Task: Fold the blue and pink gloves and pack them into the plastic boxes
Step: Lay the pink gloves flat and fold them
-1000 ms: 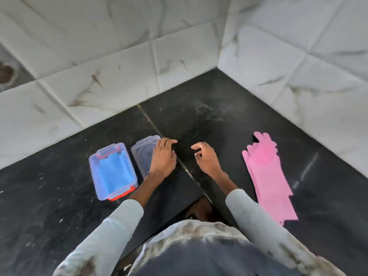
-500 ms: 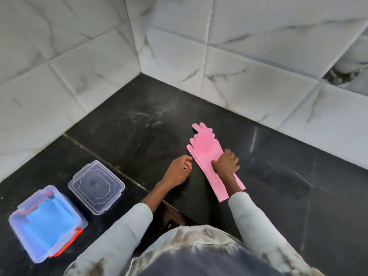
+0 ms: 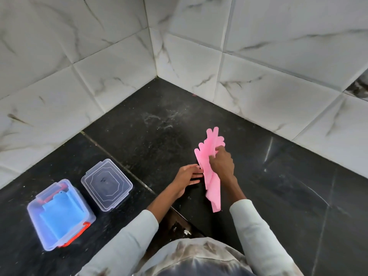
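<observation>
Right hand [image 3: 221, 162] grip holding pink gloves [image 3: 209, 172] – left hand [image 3: 186, 177] grip wide, fingers flat beside them, no readable writing

Two hands in view: left hand [image 3: 185, 177] and right hand [image 3: 222, 163]. Two pale sleeves: left sleeve [image 3: 127, 242] and right sleeve [image 3: 256, 234]. Two clear plastic boxes: one box with red clips [image 3: 59, 216], one lidded clear box [image 3: 107, 184]. One patch of blue glove material [image 3: 61, 216] inside the red-clipped box; whether one glove or a pair, not possible to tell. One bunch of pink glove [image 3: 209, 162]; layers not countable. Two tiled walls meeting at one corner [image 3: 155, 76]. One dark floor [image 3: 278, 196].
</observation>
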